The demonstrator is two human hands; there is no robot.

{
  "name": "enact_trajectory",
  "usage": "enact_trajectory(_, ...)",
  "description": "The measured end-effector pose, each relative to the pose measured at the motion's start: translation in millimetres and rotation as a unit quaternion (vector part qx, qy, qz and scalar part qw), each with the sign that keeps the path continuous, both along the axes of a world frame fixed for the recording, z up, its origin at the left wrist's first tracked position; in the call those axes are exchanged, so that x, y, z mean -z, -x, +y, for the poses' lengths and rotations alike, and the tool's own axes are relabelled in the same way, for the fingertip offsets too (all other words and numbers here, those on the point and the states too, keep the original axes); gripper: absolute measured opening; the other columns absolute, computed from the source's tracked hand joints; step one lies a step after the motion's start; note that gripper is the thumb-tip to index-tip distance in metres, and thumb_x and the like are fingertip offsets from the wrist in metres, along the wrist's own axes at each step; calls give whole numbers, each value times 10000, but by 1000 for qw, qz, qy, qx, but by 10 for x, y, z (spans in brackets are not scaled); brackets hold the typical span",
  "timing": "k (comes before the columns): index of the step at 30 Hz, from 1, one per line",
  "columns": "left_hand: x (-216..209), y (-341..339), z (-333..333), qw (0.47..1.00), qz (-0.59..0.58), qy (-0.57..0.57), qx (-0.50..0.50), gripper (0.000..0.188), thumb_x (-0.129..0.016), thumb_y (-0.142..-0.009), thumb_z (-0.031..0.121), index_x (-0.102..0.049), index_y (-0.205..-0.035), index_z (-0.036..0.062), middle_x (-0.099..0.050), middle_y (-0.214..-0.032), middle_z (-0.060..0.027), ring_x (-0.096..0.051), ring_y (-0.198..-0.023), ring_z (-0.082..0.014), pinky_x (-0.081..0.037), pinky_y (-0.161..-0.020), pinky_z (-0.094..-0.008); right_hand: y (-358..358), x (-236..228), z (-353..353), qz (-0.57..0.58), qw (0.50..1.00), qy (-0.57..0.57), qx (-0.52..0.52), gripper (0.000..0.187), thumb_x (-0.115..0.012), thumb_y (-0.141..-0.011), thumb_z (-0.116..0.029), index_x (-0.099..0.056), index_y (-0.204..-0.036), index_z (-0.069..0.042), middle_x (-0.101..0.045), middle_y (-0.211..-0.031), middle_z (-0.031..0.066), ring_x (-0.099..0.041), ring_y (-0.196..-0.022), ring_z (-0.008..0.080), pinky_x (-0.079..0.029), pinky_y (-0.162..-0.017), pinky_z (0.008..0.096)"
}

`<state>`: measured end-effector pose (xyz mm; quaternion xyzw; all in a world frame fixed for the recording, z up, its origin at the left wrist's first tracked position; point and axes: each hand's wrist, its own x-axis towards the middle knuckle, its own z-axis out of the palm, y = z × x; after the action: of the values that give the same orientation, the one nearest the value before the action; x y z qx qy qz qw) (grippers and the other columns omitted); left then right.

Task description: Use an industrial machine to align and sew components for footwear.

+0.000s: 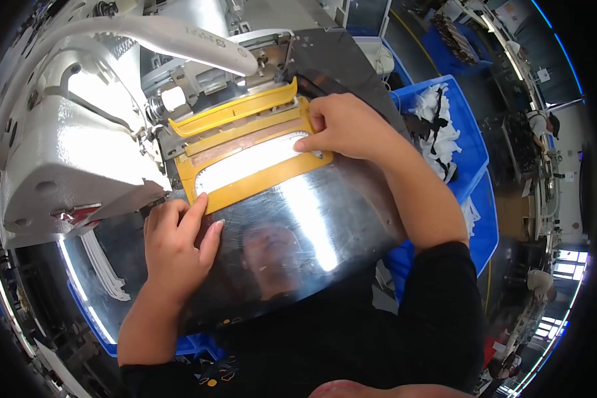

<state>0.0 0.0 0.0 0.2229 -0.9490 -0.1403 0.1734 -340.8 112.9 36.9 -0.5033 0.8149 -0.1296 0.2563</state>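
Observation:
A yellow sewing template (242, 189) lies on the shiny metal plate under the sewing machine. A white fabric strip (252, 162) shows inside its long rounded window. My right hand (348, 129) grips the template's right end, the thumb pressing on the strip's end and the other fingers curled at the upper corner, partly hidden. At the lower left corner my left hand (176, 242) rests with its index fingertip on the template's edge. Its thumb is stretched apart on the plate, and nothing is held in it. Behind the window stands a raised yellow flap (235, 109).
The white sewing machine head (79, 152) is close on the left, with a curved white arm (179, 41) overhead. White strips (103, 265) lie left of my left forearm. Blue bins (474, 132) holding white and black cloth stand to the right. Other people are farther off at right.

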Motion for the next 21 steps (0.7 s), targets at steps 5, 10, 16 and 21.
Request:
enact_trajectory(5, 13, 31, 51, 1000, 10, 18, 1, 424, -874, -879, 245, -817, -1251, 51, -644, -1048, -81, -633, -1002, -301, -503, -917, -447, 43, -64, 51, 15, 1000, -8, -2, 461, -953, -808, -371, -646, -781, -29, -682, -719, 139, -696, -700, 289, -527, -655, 417)
enact_trajectory(10, -39, 10, 13, 999, -3, 39, 9, 421, -882, -871, 248, -820, -1240, 54, -644, -1042, -76, -631, -1000, -297, -504, -910, -445, 65, -102, 78, 11, 999, -22, -27, 405, -940, -827, -313, -654, -804, -27, -699, -744, 136, -701, -716, 293, -530, -659, 418)
enact_trajectory(16, -97, 14, 24, 999, -9, 41, 7, 374, -871, -884, 201, -825, -1207, 18, -671, -1054, -115, -646, -1000, -317, -526, -925, -431, 88, -84, 127, -31, 997, 20, -62, 328, -912, -849, -263, -689, -874, -23, -730, -817, 118, -702, -723, 253, -525, -653, 390)
enact_trajectory(21, -93, 15, 1, 1000, 0, 22, 14, 357, -868, -895, 205, -822, -1192, 11, -673, -1037, -120, -650, -977, -314, -532, -909, -428, -178, -74, 131, -67, 966, 173, -179, 254, -828, -911, -273, -772, -1031, -56, -786, -1114, 97, -752, -946, 282, -582, -806, 408)
